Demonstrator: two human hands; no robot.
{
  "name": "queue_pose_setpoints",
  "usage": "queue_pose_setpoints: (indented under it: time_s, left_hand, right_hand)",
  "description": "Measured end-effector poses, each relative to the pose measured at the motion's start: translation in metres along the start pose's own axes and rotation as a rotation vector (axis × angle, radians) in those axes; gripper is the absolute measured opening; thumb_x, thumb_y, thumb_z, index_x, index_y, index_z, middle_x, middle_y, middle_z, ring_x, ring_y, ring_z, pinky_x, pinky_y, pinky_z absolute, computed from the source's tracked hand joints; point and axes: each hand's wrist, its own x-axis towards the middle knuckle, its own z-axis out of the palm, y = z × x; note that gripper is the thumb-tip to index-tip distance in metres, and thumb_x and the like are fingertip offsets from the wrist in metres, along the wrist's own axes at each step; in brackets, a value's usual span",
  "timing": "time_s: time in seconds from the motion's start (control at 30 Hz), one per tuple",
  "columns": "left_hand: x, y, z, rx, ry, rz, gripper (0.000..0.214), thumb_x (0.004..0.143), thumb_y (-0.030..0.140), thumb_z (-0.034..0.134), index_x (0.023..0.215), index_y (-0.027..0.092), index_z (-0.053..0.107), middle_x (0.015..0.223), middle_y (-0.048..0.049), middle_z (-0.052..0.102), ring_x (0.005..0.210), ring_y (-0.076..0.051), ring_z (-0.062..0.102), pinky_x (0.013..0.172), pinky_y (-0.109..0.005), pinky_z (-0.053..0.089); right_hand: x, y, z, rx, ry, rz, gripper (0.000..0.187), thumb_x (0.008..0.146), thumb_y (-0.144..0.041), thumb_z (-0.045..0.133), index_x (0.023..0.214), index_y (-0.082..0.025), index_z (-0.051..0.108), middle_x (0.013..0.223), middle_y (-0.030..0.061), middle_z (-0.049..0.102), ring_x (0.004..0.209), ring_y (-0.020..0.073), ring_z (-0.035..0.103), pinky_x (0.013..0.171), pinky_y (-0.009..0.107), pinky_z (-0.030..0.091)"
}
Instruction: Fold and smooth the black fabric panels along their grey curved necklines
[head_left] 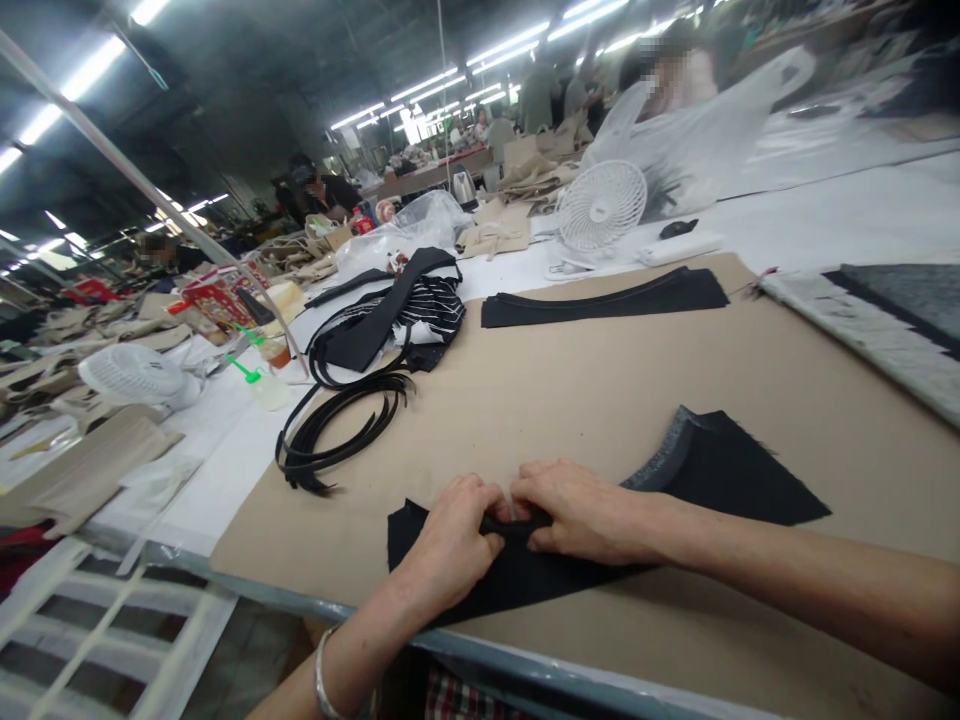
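Observation:
A curved piece of black fabric [735,470] lies on the brown sheet near the front edge of the table. Its curved upper edge shows a greyish strip at the right. My left hand [461,535] pinches that edge left of its middle, thumb and fingers pressed together on the cloth. Close beside it, my right hand [574,510] grips the same edge in a like pinch, and the fingertips of both hands nearly meet. The forearms cover part of the fabric. Beyond the hands lies a stack of curved black fabric pieces [600,300].
Coiled black strips [337,430] and a heap of black fabric scraps [397,310] lie at the left. A white fan [602,205] stands at the back, another fan [135,375] far left. Dark fabric [907,300] lies on a board at right. Several people work behind.

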Motion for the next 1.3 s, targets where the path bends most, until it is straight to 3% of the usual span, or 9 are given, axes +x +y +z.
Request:
queue_pose_setpoints:
  time_s: [0.1,0.27,0.7,1.3]
  left_hand:
    - [0.000,0.002,-0.003,0.020,0.017,0.004,0.021,0.068,0.005,0.058,0.081,0.022,0.061,0.092,-0.0001,0.057,0.094,-0.019,0.052,0.078,-0.029,0.039]
    - [0.004,0.003,-0.009,0.019,-0.069,-0.026,0.020,0.067,0.007,0.060,0.081,0.022,0.060,0.079,0.0027,0.060,0.080,-0.017,0.054,0.067,-0.026,0.037]
    - [0.008,0.007,-0.008,0.073,-0.083,-0.011,0.014,0.069,0.008,0.059,0.075,0.020,0.063,0.074,0.0023,0.060,0.072,-0.014,0.055,0.060,-0.024,0.033]
    - [-0.001,0.004,0.004,0.097,0.052,0.032,0.020,0.075,0.007,0.057,0.079,0.023,0.067,0.085,0.0007,0.063,0.084,-0.017,0.058,0.075,-0.028,0.041]
  right_hand:
    - [-0.001,0.005,0.003,0.041,0.004,-0.018,0.013,0.073,-0.021,0.065,0.086,-0.020,0.063,0.089,0.0029,0.064,0.083,0.0200,0.060,0.069,0.028,0.039]
    - [-0.003,0.009,0.006,0.106,-0.007,-0.013,0.010,0.073,-0.020,0.061,0.083,-0.021,0.061,0.075,-0.0001,0.064,0.070,0.0166,0.058,0.059,0.025,0.036]
    - [-0.009,0.013,0.011,0.124,0.055,-0.050,0.015,0.072,-0.013,0.057,0.085,-0.018,0.063,0.084,0.0036,0.067,0.077,0.0188,0.060,0.065,0.026,0.039]
    - [-0.018,0.016,0.019,0.159,0.139,-0.150,0.025,0.078,-0.003,0.053,0.093,-0.019,0.066,0.091,0.0034,0.061,0.086,0.0176,0.059,0.078,0.027,0.043]
